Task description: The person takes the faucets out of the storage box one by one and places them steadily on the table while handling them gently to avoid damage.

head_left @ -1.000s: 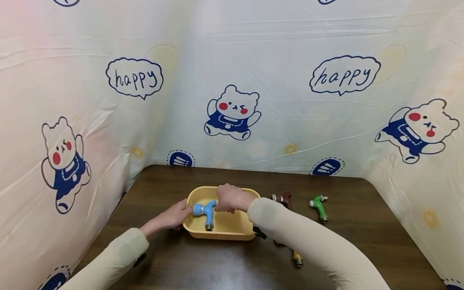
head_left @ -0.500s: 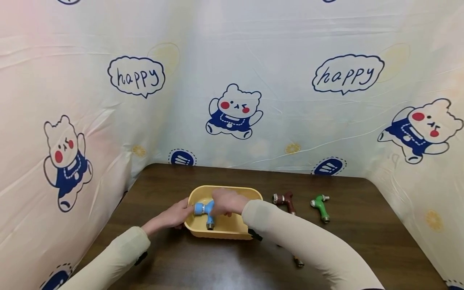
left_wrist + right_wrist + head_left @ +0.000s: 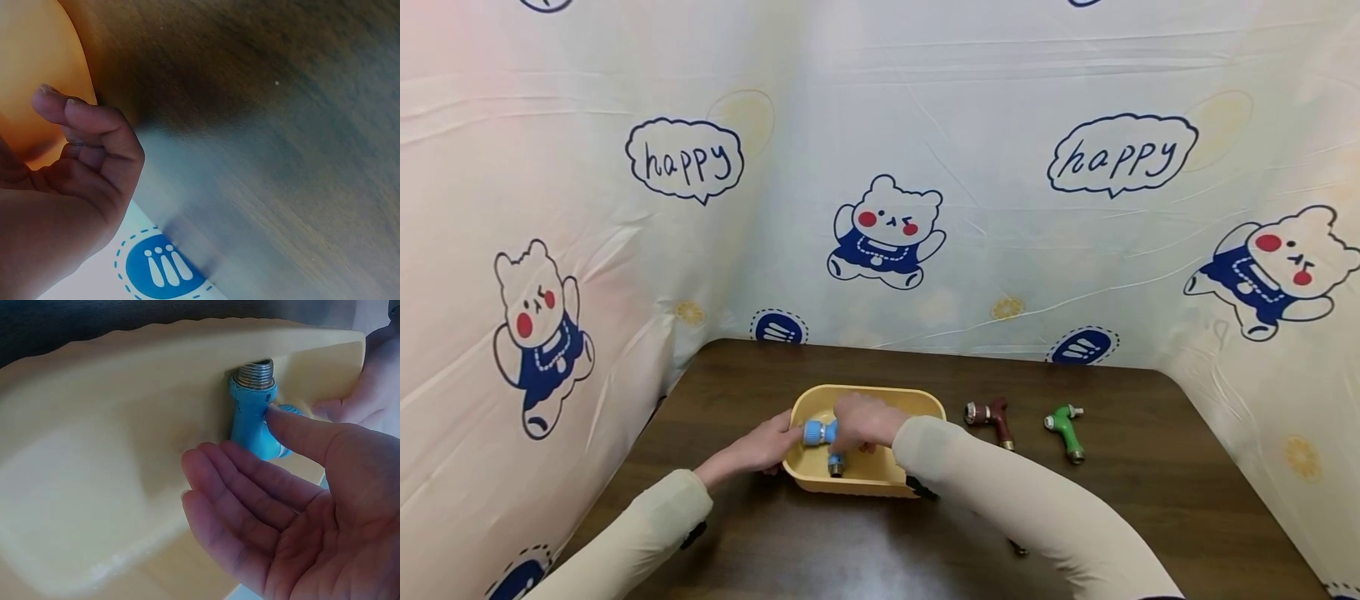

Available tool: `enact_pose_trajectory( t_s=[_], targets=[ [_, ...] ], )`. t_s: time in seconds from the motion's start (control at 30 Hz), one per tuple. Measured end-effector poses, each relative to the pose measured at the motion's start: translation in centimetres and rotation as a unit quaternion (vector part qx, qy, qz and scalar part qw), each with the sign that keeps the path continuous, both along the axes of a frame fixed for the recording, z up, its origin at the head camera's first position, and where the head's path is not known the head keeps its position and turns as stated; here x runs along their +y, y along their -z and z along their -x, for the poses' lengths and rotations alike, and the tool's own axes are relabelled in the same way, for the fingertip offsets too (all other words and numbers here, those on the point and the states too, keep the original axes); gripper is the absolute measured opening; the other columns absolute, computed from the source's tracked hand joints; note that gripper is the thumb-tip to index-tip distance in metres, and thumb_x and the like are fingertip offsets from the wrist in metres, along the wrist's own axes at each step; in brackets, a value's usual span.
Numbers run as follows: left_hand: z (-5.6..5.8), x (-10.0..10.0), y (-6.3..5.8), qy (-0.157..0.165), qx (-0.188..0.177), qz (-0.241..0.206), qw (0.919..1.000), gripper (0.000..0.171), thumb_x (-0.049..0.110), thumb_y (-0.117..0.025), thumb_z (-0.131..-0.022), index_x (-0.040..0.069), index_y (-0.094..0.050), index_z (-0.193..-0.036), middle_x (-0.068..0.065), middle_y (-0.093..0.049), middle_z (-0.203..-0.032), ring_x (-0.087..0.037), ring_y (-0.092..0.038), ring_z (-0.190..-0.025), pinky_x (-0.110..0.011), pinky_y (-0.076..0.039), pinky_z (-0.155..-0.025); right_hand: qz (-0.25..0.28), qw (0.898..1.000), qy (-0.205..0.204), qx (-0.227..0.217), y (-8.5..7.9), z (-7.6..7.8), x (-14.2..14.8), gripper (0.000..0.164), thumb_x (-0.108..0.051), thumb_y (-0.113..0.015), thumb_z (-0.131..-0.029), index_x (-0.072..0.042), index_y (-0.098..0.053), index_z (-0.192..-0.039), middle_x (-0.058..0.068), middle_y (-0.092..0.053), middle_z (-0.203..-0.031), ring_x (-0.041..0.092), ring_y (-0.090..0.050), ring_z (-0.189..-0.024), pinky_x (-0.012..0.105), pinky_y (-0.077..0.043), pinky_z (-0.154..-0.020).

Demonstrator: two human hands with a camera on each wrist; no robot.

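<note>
A yellow plastic basin (image 3: 880, 488) stands on the dark wooden table. My left hand (image 3: 767, 444) grips its left end, thumb over the rim and fingers low on the outer wall. The left wrist view shows that hand's curled fingers (image 3: 94, 115) against the yellow wall. Inside the basin lies a blue tap (image 3: 249, 419) with a threaded metal end and a ribbed blue collar. My right hand (image 3: 867, 422) reaches in from the right and pinches the tap's body between thumb and forefinger, its other fingers loosely bent. In the head view, this hand hides the tap's middle.
To the right of the basin lie a dark red tap (image 3: 997, 414) and a green tap (image 3: 1066, 432). A metal tap end (image 3: 1017, 547) peeks out below my right sleeve (image 3: 1015, 492), which hides the rest. A printed curtain (image 3: 985, 250) encloses the table's back and sides.
My right hand has moved left, from beside the blue tap to over its body. The tap and basin keep their place, and my left hand has stayed on the rim.
</note>
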State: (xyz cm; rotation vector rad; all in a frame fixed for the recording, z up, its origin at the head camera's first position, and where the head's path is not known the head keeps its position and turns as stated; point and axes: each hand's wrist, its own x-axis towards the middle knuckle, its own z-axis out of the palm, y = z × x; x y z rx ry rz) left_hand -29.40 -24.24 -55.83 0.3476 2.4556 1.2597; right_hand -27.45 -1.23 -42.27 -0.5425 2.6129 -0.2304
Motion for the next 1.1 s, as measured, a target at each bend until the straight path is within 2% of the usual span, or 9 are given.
enact_pose_trajectory(
  t_s=[0.1, 0.13, 0.2, 0.27, 0.37, 0.5, 0.7, 0.93, 1.1],
  targets=[
    [0.0, 0.0, 0.0, -0.003, 0.003, -0.001, 1.0, 0.035, 0.027, -0.047, -0.108, 0.006, -0.048, -0.136, -0.011, -0.067, -0.07, -0.024, -0.057, -0.043, -0.037, -0.048, -0.037, -0.001, 1.0, 0.005, -0.003, 0.6, 0.5, -0.1, 0.033, -0.038, -0.084, -0.09, -0.012, -0.065, -0.086, 0.004, -0.065, -0.072, 0.02, -0.071, -0.061, 0.029, -0.054, -0.05],
    [0.6, -0.2, 0.9, -0.015, -0.014, -0.005, 0.9998, 0.034, 0.028, -0.048, -0.108, 0.007, -0.048, -0.136, -0.011, -0.068, -0.07, -0.025, -0.058, -0.044, -0.038, -0.049, -0.037, -0.003, 1.0, 0.006, -0.003, 1.1, 0.9, -0.2, 0.033, -0.038, -0.084, -0.089, -0.012, -0.064, -0.087, 0.004, -0.064, -0.073, 0.02, -0.069, -0.059, 0.03, -0.053, -0.049],
    [0.6, -0.1, 0.9, -0.022, -0.01, -0.001, 0.9997, 0.032, 0.027, -0.048, -0.108, 0.008, -0.05, -0.134, -0.012, -0.068, -0.069, -0.025, -0.058, -0.043, -0.038, -0.049, -0.037, -0.001, 1.0, 0.009, -0.005, 1.1, 0.9, -0.2, 0.033, -0.038, -0.085, -0.089, -0.013, -0.064, -0.089, 0.004, -0.064, -0.073, 0.02, -0.069, -0.059, 0.03, -0.054, -0.049],
    [0.7, -0.1, 0.9, -0.028, -0.006, 0.003, 0.9996, 0.032, 0.026, -0.05, -0.108, 0.007, -0.05, -0.134, -0.012, -0.068, -0.069, -0.026, -0.058, -0.043, -0.039, -0.049, -0.037, 0.002, 1.0, 0.009, -0.005, 0.9, 0.7, -0.1, 0.032, -0.036, -0.085, -0.089, -0.013, -0.064, -0.09, 0.005, -0.064, -0.074, 0.021, -0.07, -0.06, 0.03, -0.053, -0.049],
    [0.7, -0.1, 1.0, -0.031, -0.003, 0.01, 0.9995, 0.033, 0.028, -0.051, -0.108, 0.007, -0.051, -0.134, -0.013, -0.068, -0.069, -0.026, -0.059, -0.043, -0.039, -0.05, -0.037, 0.01, 1.0, 0.001, -0.008, -0.3, -0.1, 0.3, 0.029, -0.032, -0.085, -0.09, -0.011, -0.065, -0.087, 0.008, -0.07, -0.076, 0.024, -0.074, -0.067, 0.03, -0.054, -0.051],
    [0.6, -0.1, 0.8, -0.029, -0.009, 0.011, 0.9995, 0.036, 0.029, -0.051, -0.109, 0.007, -0.05, -0.136, -0.013, -0.068, -0.069, -0.025, -0.059, -0.044, -0.039, -0.05, -0.037, 0.015, 1.0, -0.005, -0.006, -0.4, -0.2, 0.5, 0.029, -0.029, -0.085, -0.09, -0.01, -0.065, -0.082, 0.011, -0.073, -0.078, 0.025, -0.074, -0.068, 0.03, -0.053, -0.05],
    [0.6, -0.2, 0.7, -0.028, -0.013, 0.014, 0.9994, 0.039, 0.026, -0.048, -0.108, 0.006, -0.048, -0.142, -0.013, -0.069, -0.07, -0.026, -0.059, -0.044, -0.038, -0.05, -0.038, 0.016, 1.0, 0.004, -0.004, -0.2, -0.1, 1.0, 0.03, -0.029, -0.086, -0.089, -0.011, -0.061, -0.087, 0.009, -0.071, -0.077, 0.024, -0.074, -0.068, 0.029, -0.051, -0.049],
    [0.6, -0.2, 0.7, -0.027, -0.015, 0.007, 0.9995, 0.035, 0.024, -0.047, -0.107, 0.006, -0.049, -0.137, -0.014, -0.068, -0.07, -0.026, -0.059, -0.045, -0.037, -0.049, -0.038, -0.019, 1.0, -0.005, 0.007, -0.3, 0.1, 1.5, 0.028, -0.026, -0.084, -0.088, -0.011, -0.063, -0.078, 0.009, -0.074, -0.073, 0.022, -0.073, -0.063, 0.029, -0.044, -0.045],
    [0.6, -0.3, 0.9, -0.024, -0.016, 0.006, 0.9996, 0.033, 0.024, -0.047, -0.107, 0.006, -0.049, -0.134, -0.014, -0.067, -0.069, -0.026, -0.059, -0.045, -0.037, -0.049, -0.038, -0.025, 1.0, -0.007, -0.006, -0.5, 0.3, 2.0, 0.026, -0.019, -0.081, -0.089, -0.01, -0.062, -0.074, 0.009, -0.072, -0.069, 0.023, -0.071, -0.061, 0.03, -0.043, -0.044]
  ],
)
